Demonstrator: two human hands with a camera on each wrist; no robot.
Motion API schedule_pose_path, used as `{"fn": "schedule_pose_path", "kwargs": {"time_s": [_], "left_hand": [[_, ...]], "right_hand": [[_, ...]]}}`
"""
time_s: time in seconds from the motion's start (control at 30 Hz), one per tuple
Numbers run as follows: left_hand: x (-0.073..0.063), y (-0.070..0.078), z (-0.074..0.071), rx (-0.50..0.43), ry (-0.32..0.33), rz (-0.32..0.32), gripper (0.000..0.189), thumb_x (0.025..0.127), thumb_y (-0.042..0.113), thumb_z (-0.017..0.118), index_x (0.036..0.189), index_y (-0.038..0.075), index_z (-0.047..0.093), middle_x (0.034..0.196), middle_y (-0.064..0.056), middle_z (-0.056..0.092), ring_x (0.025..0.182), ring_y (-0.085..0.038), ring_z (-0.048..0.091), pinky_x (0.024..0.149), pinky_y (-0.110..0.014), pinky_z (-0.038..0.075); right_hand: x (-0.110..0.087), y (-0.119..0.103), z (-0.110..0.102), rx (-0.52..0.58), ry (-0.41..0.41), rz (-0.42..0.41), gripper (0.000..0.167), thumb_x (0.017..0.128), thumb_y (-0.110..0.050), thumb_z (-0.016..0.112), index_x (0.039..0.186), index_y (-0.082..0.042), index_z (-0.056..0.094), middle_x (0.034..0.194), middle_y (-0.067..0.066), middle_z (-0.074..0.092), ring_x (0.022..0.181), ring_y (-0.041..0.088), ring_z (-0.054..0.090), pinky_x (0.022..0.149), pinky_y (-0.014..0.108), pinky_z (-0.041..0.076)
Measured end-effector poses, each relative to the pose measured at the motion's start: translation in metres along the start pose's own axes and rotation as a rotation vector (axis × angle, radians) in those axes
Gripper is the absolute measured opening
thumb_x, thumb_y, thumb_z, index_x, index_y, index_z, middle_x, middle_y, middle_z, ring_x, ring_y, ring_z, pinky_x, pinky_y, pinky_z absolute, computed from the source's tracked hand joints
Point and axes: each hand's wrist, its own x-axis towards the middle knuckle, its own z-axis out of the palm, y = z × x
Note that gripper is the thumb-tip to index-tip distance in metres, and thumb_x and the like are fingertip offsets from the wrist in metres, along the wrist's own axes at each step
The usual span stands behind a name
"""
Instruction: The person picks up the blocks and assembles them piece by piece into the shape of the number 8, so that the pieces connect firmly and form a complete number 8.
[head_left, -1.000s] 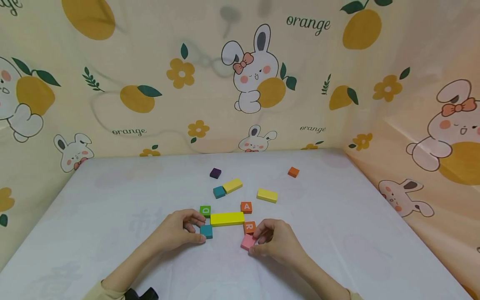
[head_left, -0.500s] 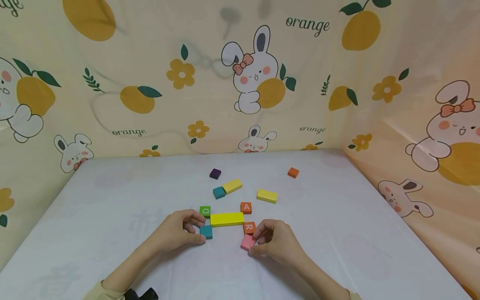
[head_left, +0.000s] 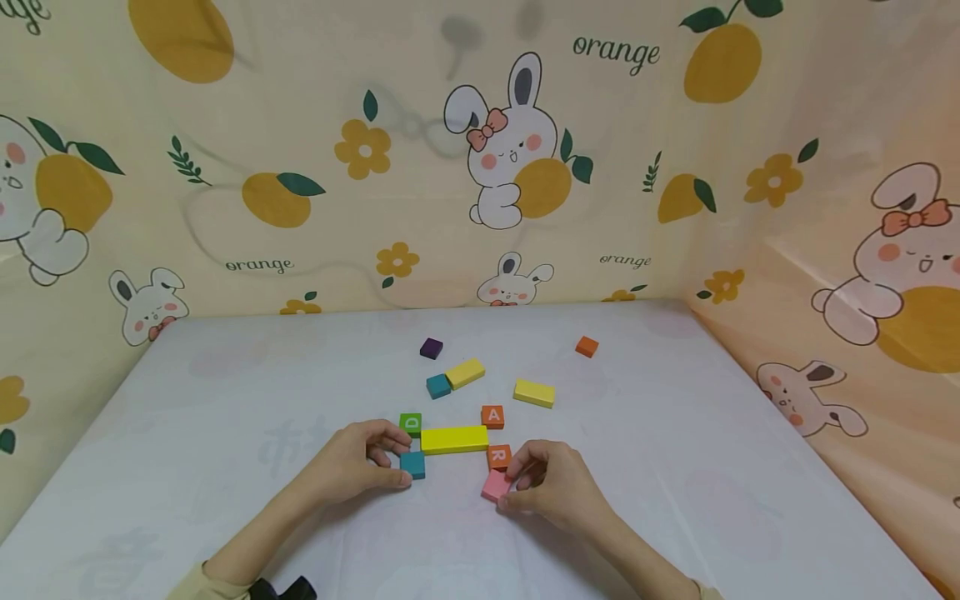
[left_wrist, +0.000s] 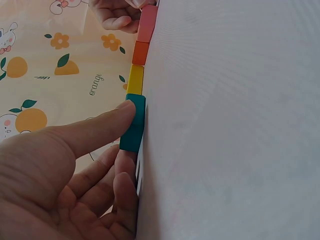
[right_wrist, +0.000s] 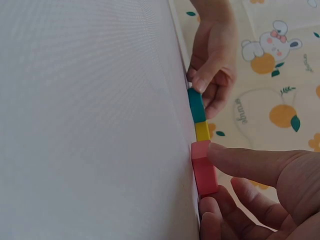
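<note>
My left hand (head_left: 351,463) grips a teal block (head_left: 412,465), its thumb on the near face and curled fingers at the outer side; a fingertip reaches the green block marked D (head_left: 410,423). My right hand (head_left: 561,485) pinches a slightly turned pink block (right_wrist: 205,172) between thumb and fingers. That pink block sits against the near side of an orange block marked R (head_left: 498,456). Between the two hands lies a long yellow block (head_left: 454,439), with the green and teal blocks at its left end. An orange block marked A (head_left: 492,417) stands by its far right corner.
Farther back on the white tabletop (head_left: 247,417) lie a second teal block (head_left: 438,386) against a yellow block (head_left: 465,373), another yellow block (head_left: 534,393), a dark purple block (head_left: 431,348) and an orange block (head_left: 587,347). A patterned curtain (head_left: 420,192) rises behind the table.
</note>
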Motion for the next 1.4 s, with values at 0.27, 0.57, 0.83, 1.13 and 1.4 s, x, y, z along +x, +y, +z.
{"fn": "schedule_pose_path", "kwargs": {"time_s": [0.27,0.57,0.83,1.13,1.4], "left_hand": [[-0.001,0.002,0.0,0.004,0.001,-0.007,0.044,0.074,0.028,0.088,0.11,0.012,0.067,0.096,0.005,0.067,0.08,-0.018,0.056,0.074,-0.033,0.047],[0.0,0.003,0.0,0.004,-0.003,-0.015,0.045,0.074,0.028,0.088,0.111,0.012,0.067,0.096,0.005,0.067,0.08,-0.018,0.056,0.074,-0.034,0.047],[-0.001,0.002,0.0,-0.001,-0.003,-0.016,0.046,0.074,0.028,0.088,0.111,0.011,0.067,0.097,0.005,0.067,0.08,-0.018,0.056,0.074,-0.034,0.047],[-0.001,0.003,0.0,0.001,-0.001,-0.019,0.046,0.074,0.028,0.088,0.111,0.011,0.067,0.096,0.005,0.067,0.08,-0.018,0.056,0.074,-0.034,0.047],[0.0,0.001,0.0,-0.005,-0.007,-0.016,0.046,0.074,0.028,0.088,0.111,0.012,0.067,0.097,0.005,0.067,0.081,-0.018,0.056,0.076,-0.035,0.047]], "right_hand": [[0.0,0.0,0.0,0.012,-0.003,0.0,0.032,0.065,-0.017,0.093,0.084,-0.013,0.067,0.075,0.002,0.061,0.07,0.018,0.055,0.059,0.026,0.046],[0.005,0.003,-0.018,0.057,0.0,-0.068,0.027,0.07,-0.009,0.089,0.088,-0.009,0.069,0.079,0.003,0.065,0.073,0.021,0.061,0.065,0.03,0.051],[0.024,-0.001,-0.022,0.02,-0.019,-0.139,0.027,0.073,-0.002,0.085,0.095,-0.009,0.07,0.093,0.002,0.067,0.083,0.022,0.062,0.073,0.031,0.053],[0.038,0.01,-0.021,0.067,-0.088,-0.052,0.029,0.074,-0.003,0.085,0.098,-0.01,0.071,0.09,0.003,0.067,0.082,0.022,0.061,0.071,0.034,0.052],[0.043,0.017,-0.018,0.095,-0.112,-0.032,0.028,0.074,-0.006,0.086,0.097,-0.01,0.071,0.088,0.005,0.066,0.079,0.024,0.059,0.068,0.033,0.051]]}}
